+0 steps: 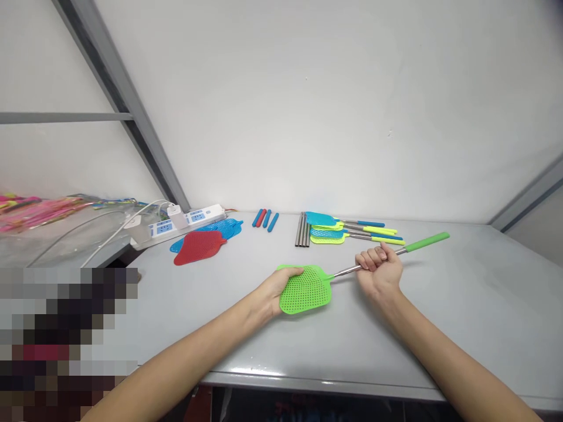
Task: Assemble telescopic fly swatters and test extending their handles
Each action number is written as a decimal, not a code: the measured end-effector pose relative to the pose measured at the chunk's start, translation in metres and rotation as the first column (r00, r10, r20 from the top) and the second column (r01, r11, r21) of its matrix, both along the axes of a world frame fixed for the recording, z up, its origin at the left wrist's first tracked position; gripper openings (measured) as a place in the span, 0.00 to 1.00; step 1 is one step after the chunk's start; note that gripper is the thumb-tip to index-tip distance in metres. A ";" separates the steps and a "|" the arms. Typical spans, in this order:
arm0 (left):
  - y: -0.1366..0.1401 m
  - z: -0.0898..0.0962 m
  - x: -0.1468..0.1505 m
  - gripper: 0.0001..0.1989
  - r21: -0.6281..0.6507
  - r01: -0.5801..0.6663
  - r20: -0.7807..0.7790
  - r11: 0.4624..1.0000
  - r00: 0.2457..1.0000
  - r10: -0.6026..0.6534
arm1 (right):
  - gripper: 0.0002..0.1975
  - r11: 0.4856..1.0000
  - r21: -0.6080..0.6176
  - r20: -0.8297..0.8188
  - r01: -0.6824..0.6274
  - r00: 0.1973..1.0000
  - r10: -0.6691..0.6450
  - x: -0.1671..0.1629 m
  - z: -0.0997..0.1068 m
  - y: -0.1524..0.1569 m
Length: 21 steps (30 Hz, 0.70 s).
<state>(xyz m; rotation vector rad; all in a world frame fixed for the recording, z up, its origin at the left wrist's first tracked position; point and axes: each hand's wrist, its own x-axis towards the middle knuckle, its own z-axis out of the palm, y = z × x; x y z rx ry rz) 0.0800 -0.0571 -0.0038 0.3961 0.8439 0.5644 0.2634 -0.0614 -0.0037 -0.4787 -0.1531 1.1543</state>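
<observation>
A green fly swatter (306,290) with a perforated head, a metal rod and a green grip is held above the table between my two hands. My left hand (278,287) grips the left edge of its head, thumb on top and the other fingers hidden underneath. The fingers of my right hand (379,271) are wrapped round the metal rod, between the head and the grip. Behind it lies a group of assembled fly swatters (328,236) with blue and yellow heads. Several bare metal rods (302,230) lie side by side at that group's left.
Loose blue and red grips (265,219) lie near the wall. Farther left are a red swatter head (200,246) and blue swatter heads (229,227). A white power strip (193,220) with plugged-in chargers and cables stands at the table's left end, beside plastic-bagged items (53,211).
</observation>
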 end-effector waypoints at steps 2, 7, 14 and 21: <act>-0.001 0.000 0.000 0.12 -0.004 0.008 0.018 1.000 1.000 -0.008 | 0.15 1.000 -0.005 -0.002 0.001 1.000 -0.001 0.000 -0.001 0.001; -0.003 0.012 0.000 0.10 0.031 -0.027 -0.022 0.999 0.999 0.028 | 0.14 0.998 -0.055 -0.056 -0.010 0.998 0.007 0.002 -0.003 0.004; 0.006 0.019 -0.008 0.13 0.077 -0.010 0.044 0.997 0.999 0.006 | 0.12 0.998 0.004 -0.108 -0.068 0.992 0.068 0.003 0.002 0.004; 0.016 0.021 -0.015 0.13 0.103 -0.021 0.052 0.994 0.999 0.015 | 0.09 0.989 -0.058 -0.036 -0.135 0.990 0.133 0.006 0.006 0.010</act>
